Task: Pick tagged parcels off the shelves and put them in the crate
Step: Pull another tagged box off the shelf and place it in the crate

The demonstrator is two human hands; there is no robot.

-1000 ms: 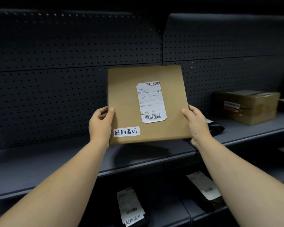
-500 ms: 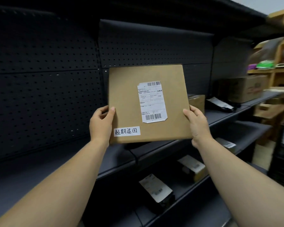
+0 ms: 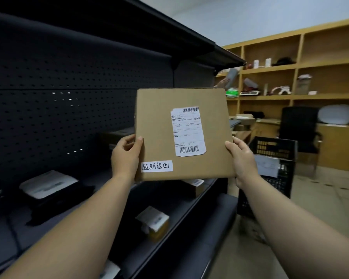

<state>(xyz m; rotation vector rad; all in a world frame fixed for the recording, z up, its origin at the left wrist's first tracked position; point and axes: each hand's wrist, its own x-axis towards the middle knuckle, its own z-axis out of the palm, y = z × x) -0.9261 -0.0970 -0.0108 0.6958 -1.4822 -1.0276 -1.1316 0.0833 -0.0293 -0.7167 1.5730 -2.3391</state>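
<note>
I hold a flat brown cardboard parcel (image 3: 159, 127) upright in front of me, clear of the shelves. It carries a white shipping label (image 3: 188, 131) and a white handwritten tag (image 3: 156, 166) at its lower left. My left hand (image 3: 125, 158) grips its left edge, thumb on the front. My right hand (image 3: 243, 160) grips its right edge. The black slatted crate (image 3: 274, 150) stands on the floor to the right, beyond the shelf end, partly hidden by my right hand.
The dark metal shelving (image 3: 69, 117) with a perforated back fills the left. A black-wrapped parcel (image 3: 48, 188) and a small yellow box (image 3: 155, 222) lie on its shelves. Wooden shelves (image 3: 310, 81) with assorted items and a black chair (image 3: 298, 125) stand at the back right.
My view has swung right from the shelf face toward the room. The parcel stays held in both hands in front of me. The crate and wooden shelves have come into view.
</note>
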